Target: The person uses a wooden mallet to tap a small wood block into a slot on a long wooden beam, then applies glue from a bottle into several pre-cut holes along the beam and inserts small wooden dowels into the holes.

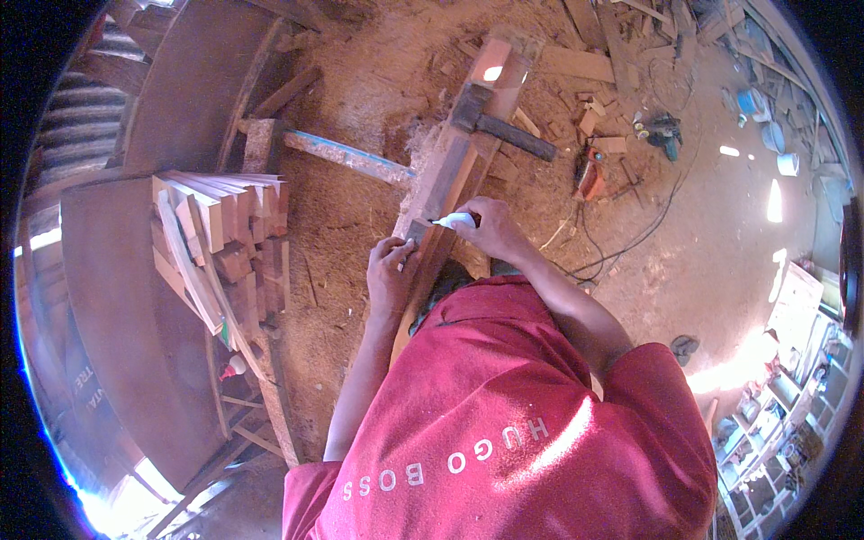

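Note:
My right hand [493,229] grips a small white squeeze bottle [461,220]. The bottle lies nearly level, its thin dark nozzle pointing left over a wooden piece [419,225] on the long wooden beam [461,171]. My left hand [389,270] is at the beam's left edge, close below the nozzle, with its fingers curled together. A small pale spot shows at those fingertips; what they hold is too small to make out. Farther along the beam, a hammer [504,133] lies across it, head on the wood and handle jutting right.
Stacked cut timber [243,225] stands at the left on a support. A pale bar [346,155] meets the beam from the left. On the sawdust-covered floor at right lie an orange power tool [590,176], a green tool [664,135], black cables [630,252] and offcuts.

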The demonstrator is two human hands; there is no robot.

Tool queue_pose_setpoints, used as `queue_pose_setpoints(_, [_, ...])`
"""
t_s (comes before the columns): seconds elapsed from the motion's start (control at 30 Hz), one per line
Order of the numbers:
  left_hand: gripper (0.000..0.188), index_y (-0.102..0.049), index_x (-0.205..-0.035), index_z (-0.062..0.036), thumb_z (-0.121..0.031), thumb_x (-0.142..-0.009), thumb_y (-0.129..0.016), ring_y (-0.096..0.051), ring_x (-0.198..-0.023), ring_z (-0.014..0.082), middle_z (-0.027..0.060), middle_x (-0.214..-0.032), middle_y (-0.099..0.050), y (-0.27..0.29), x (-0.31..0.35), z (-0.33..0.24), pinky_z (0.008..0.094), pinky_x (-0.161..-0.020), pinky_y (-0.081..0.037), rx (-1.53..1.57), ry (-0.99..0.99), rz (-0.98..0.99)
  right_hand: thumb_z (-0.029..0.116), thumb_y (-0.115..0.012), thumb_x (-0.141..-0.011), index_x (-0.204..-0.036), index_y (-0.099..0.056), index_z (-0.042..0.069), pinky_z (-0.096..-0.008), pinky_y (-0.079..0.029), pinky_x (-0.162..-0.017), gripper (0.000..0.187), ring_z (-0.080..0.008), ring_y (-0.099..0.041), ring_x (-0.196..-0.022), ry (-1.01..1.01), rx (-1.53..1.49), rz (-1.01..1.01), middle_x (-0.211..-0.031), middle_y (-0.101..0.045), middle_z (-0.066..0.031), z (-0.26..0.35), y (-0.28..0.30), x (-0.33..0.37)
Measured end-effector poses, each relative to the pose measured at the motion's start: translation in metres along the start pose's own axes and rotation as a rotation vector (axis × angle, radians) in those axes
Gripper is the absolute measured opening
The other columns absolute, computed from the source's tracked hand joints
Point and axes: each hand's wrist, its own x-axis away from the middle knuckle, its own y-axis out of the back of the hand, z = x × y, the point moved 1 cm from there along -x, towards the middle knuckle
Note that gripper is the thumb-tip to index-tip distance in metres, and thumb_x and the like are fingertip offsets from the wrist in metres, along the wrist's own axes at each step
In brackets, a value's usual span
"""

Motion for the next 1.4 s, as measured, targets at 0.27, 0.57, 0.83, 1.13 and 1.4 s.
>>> queue_pose_setpoints(0.27, [0.026,-0.077,-0.107,-0.0054,-0.016,-0.083,-0.079,-0.068,-0.103,0.0307,0.0138,-0.111,-0.070,-0.001,0.001,0.002,0.0382,-0.088,-0.054,0.019,-0.009,0.000,0.026,-0.075,-0.082,-0.097,-0.075,0.001,-0.0441,-0.056,-0.081,0.029,-0.0352,-0.071,-0.088,-0.043,-0.036,0.003,-0.093,-0.073,-0.0205,0.009,-0.003,-0.007])
queue_pose_setpoints(0.57, [0.024,-0.077,-0.106,-0.0063,-0.016,-0.084,-0.076,-0.065,-0.101,0.0294,0.0122,-0.109,-0.068,0.002,0.001,-0.001,0.0389,-0.089,-0.053,0.004,-0.016,0.006,0.026,-0.077,-0.083,-0.096,-0.074,0.000,-0.0430,-0.054,-0.076,0.030,-0.0331,-0.071,-0.083,0.058,0.001,-0.022,-0.090,-0.072,-0.0196,0.007,-0.007,-0.009])
queue_pose_setpoints(0.83, [0.027,-0.077,-0.107,-0.0052,-0.016,-0.083,-0.080,-0.067,-0.103,0.0307,0.0144,-0.111,-0.070,0.002,0.000,0.000,0.0385,-0.088,-0.054,0.017,-0.015,0.026,0.026,-0.076,-0.083,-0.096,-0.074,0.000,-0.0439,-0.054,-0.076,0.029,-0.0343,-0.070,-0.083,0.080,0.006,-0.050,-0.089,-0.071,-0.0194,0.001,-0.010,-0.008])
queue_pose_setpoints(1.13, [0.026,-0.077,-0.107,-0.0052,-0.015,-0.083,-0.078,-0.066,-0.105,0.0321,0.0152,-0.111,-0.069,0.001,0.001,0.001,0.0385,-0.090,-0.053,0.021,-0.015,0.021,0.026,-0.075,-0.083,-0.097,-0.074,0.000,-0.0431,-0.054,-0.074,0.029,-0.0334,-0.070,-0.081,0.045,-0.023,-0.032,-0.088,-0.071,-0.0193,0.008,-0.008,-0.008])
queue_pose_setpoints(1.4, [0.026,-0.077,-0.107,-0.0044,-0.015,-0.083,-0.078,-0.066,-0.104,0.0324,0.0156,-0.110,-0.069,0.002,0.000,-0.002,0.0393,-0.090,-0.053,0.006,-0.028,0.018,0.025,-0.076,-0.083,-0.095,-0.074,0.000,-0.0429,-0.053,-0.074,0.028,-0.0318,-0.070,-0.081,0.045,0.008,-0.035,-0.088,-0.071,-0.0179,-0.004,-0.009,-0.003])
